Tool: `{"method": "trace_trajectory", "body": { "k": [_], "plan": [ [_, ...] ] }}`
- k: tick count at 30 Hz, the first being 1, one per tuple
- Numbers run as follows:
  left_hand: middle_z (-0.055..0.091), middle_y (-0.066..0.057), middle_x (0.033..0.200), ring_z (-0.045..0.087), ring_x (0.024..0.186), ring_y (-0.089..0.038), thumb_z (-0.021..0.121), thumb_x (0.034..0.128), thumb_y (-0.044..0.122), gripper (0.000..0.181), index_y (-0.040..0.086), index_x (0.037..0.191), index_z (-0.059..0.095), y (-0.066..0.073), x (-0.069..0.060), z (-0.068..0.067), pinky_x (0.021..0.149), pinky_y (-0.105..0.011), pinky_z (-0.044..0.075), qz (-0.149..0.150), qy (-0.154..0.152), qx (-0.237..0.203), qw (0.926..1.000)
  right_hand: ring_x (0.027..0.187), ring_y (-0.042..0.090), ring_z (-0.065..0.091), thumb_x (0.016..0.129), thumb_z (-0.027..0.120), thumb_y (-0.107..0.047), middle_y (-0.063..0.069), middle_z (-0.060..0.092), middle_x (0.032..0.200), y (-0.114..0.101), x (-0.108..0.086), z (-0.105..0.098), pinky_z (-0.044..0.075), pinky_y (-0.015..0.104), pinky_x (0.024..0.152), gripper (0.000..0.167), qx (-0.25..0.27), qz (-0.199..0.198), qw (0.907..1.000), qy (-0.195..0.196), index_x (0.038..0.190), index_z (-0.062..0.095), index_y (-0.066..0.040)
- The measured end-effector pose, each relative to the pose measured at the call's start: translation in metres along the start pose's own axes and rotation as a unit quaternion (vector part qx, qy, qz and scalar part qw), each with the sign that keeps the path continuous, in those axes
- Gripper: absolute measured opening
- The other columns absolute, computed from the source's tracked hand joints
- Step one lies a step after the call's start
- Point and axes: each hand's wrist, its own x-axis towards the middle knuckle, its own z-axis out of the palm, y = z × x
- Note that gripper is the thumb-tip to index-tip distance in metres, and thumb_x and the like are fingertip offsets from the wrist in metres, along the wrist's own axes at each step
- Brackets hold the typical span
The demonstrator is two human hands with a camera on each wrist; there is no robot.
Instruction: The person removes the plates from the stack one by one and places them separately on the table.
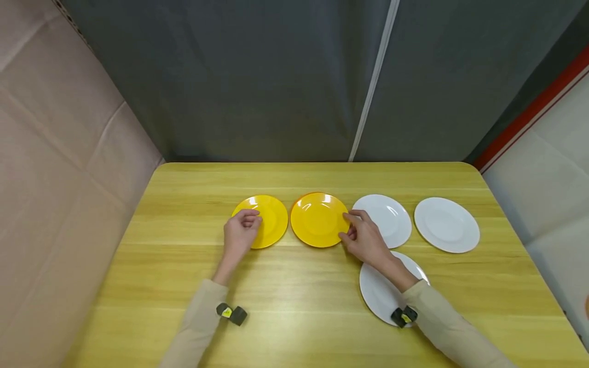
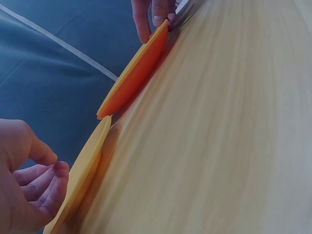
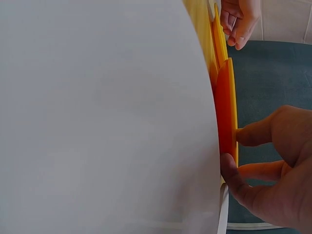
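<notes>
A yellow plate [image 1: 317, 225] with an orange underside, seen in both wrist views, lies mid-table. My right hand [image 1: 365, 238] pinches its right rim, with the thumb at the near edge and fingers over the top. Beside it on the left is another yellow plate [image 1: 274, 225]. Above that plate's left part hovers my left hand [image 1: 241, 232], fingers loosely bent, thumb close to the fingertips, holding nothing. In the left wrist view, the left yellow plate [image 2: 83, 180] is partly behind these fingers. Whether the pinched plate is fully on the table I cannot tell.
Right of the yellow plates are a white plate [image 1: 391, 225] and a farther white plate [image 1: 446, 225]. Another white plate [image 1: 379, 291] sits nearer, beneath my right forearm. The wooden table [image 1: 294, 322] ends at a dark curtain [image 1: 253, 92] behind.
</notes>
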Motion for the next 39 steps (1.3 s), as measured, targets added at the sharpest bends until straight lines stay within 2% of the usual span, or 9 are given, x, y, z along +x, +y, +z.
{"method": "trace_trajectory", "body": {
  "k": [9,16,23,27,39],
  "plan": [
    [0.076,-0.014,0.089,0.063,0.073,-0.007,0.073,0.0892,0.006,0.013,0.000,0.100,0.076,0.005,-0.001,0.009,0.067,-0.011,0.051,0.000,-0.028,0.009,0.9996,0.079,0.014,0.060,0.089,0.076,-0.009,0.025,0.048,0.142,-0.001,0.000,-0.001,0.051,0.017,0.066,0.056,0.007,0.002,1.0000,-0.005,0.137,0.056,0.010],
    [0.077,-0.012,0.089,0.070,0.077,-0.014,0.074,0.0895,0.009,0.013,0.002,0.100,0.078,0.010,-0.003,0.016,0.069,-0.013,0.054,0.002,-0.050,0.020,0.9986,0.077,0.013,0.059,0.089,0.076,-0.009,0.027,0.049,0.142,0.000,0.000,-0.001,0.051,0.018,0.066,0.054,0.007,-0.007,1.0000,0.000,0.136,0.058,0.009],
    [0.078,-0.012,0.093,0.073,0.085,-0.021,0.073,0.0905,0.009,0.015,0.002,0.103,0.078,0.015,-0.003,0.024,0.077,-0.028,0.061,0.004,-0.072,0.020,0.9972,0.077,0.014,0.059,0.087,0.078,-0.008,0.025,0.052,0.136,0.001,-0.001,-0.001,0.051,0.019,0.066,0.056,0.015,-0.016,0.9997,0.015,0.137,0.056,0.009],
    [0.077,-0.011,0.095,0.073,0.086,-0.021,0.072,0.0914,0.010,0.016,0.003,0.105,0.078,0.018,-0.003,0.029,0.080,-0.032,0.062,-0.002,-0.086,0.015,0.9962,0.078,0.014,0.059,0.087,0.078,-0.009,0.023,0.053,0.135,0.001,0.000,-0.002,0.052,0.019,0.067,0.061,0.020,-0.009,0.9997,0.012,0.140,0.053,0.007],
    [0.077,-0.010,0.097,0.073,0.086,-0.019,0.070,0.0932,0.011,0.019,0.005,0.110,0.077,0.023,-0.003,0.039,0.077,-0.027,0.062,0.004,-0.119,-0.013,0.9928,0.078,0.012,0.058,0.088,0.078,-0.011,0.023,0.052,0.137,0.000,0.001,-0.001,0.053,0.018,0.067,0.066,0.023,0.003,0.9997,0.002,0.144,0.049,0.007]
  ]
}}
